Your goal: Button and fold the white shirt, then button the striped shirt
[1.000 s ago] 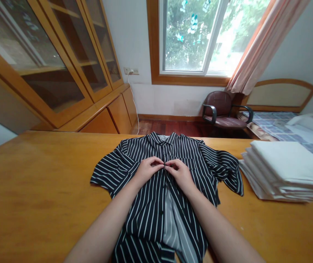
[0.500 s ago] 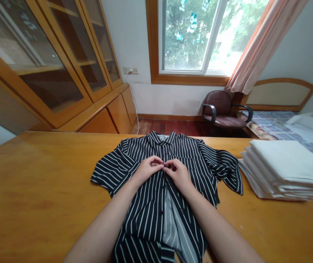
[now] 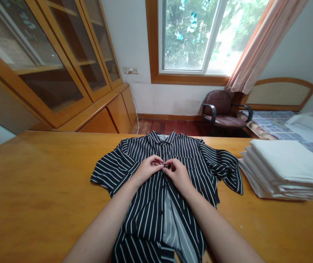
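Observation:
A black shirt with white stripes [image 3: 148, 204] lies spread on the wooden table [image 3: 41, 190], its collar away from me and its short sleeves out to both sides. On the front placket at chest height, my left hand [image 3: 149, 168] pinches the fabric between thumb and fingers. My right hand [image 3: 178, 174] pinches the same spot from the other side, the fingertips of both hands nearly touching. Whatever small part lies between the fingertips is hidden. Below the hands the front parts, showing the grey inner side.
To the right stands a stack of folded white cloths [image 3: 290, 168], close to the shirt's sleeve. Beyond the table are a brown armchair [image 3: 219, 109], a bed [image 3: 277, 120] and a window [image 3: 189, 40]. A glass-fronted wooden cabinet [image 3: 90, 102] runs along the left.

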The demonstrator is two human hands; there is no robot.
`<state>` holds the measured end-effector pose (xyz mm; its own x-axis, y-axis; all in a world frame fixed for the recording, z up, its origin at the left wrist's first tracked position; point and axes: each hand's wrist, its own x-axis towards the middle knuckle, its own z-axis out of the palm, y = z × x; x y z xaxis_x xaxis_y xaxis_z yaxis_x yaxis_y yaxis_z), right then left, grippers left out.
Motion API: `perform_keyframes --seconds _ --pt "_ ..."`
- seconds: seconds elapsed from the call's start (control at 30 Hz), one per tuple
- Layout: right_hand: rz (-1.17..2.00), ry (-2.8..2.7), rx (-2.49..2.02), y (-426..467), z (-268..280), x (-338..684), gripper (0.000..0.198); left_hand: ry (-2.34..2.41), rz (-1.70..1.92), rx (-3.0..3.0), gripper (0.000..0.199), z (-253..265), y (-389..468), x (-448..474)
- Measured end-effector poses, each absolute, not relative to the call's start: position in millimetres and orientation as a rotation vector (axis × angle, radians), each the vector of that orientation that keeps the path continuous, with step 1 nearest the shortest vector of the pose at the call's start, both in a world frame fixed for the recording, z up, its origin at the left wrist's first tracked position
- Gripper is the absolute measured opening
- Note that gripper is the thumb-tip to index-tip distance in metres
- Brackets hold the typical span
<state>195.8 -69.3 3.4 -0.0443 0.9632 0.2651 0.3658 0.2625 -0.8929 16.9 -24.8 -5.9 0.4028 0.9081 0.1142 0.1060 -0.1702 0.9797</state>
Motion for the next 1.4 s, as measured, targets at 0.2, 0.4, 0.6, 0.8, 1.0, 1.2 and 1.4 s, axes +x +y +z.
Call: perform_keyframes --seconds 0.2,0.4,0.6,0.8,1.0,1.2,1.4 --pt "0.802 -1.59 -1.26 -70 4 196 0.012 0.92 0.918 1.58 0.028 -8 -23 15" --pt "0.83 -1.559 -1.248 -71 8 196 0.015 0.91 0.921 1.556 0.027 -6 -23 14" --pt "0.744 -1.549 -1.293 -72 10 197 0.011 0.903 0.92 1.545 0.028 -5 -22 13" --pt "0.723 -1.575 -1.301 -72 8 197 0.008 0.931 0.901 1.52 0.029 -3 -23 14" --pt "0.732 -1.59 -1.273 -71 7 198 0.007 0.92 0.91 1.51 0.029 -2 -23 14" --pt "0.738 -1.6 -1.283 -68 1 198 0.007 0.904 0.904 1.498 0.031 -5 -22 14" --pt "0.737 -1.599 -1.297 -68 0 197 0.008 0.917 0.914 1.481 0.036 -4 -24 15"
